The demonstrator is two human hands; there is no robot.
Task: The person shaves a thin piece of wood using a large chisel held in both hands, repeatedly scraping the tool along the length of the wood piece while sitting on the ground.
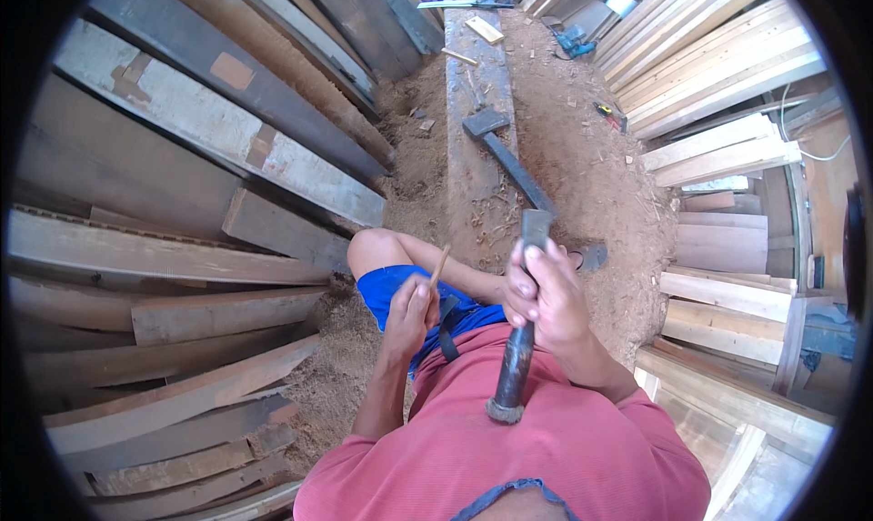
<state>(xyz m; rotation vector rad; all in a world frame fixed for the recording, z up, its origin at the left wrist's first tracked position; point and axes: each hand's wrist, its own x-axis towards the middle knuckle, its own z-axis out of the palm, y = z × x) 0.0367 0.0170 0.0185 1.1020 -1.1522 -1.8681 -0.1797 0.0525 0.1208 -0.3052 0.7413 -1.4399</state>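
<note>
My left hand (411,310) is closed in front of my lap around a thin wooden stick (440,264), whose tip points up and away from me. To its right, my right hand (551,295) grips a large chisel (516,366) around its upper part. The flat metal blade points away from me, and the dark handle's blunt end is near my chest. Just beyond the blade lies a mallet (517,168) with a dark block head and long handle, on a long wooden plank (461,171) strewn with shavings. Fingers hide part of the chisel's middle.
Farther along the plank are a short stick (459,56), a pale wood block (484,30) and a handsaw (466,4). Stacked boards (227,125) line the left, and pale timber (709,57) the right. A blue power tool (574,42) rests on the sawdust-covered ground.
</note>
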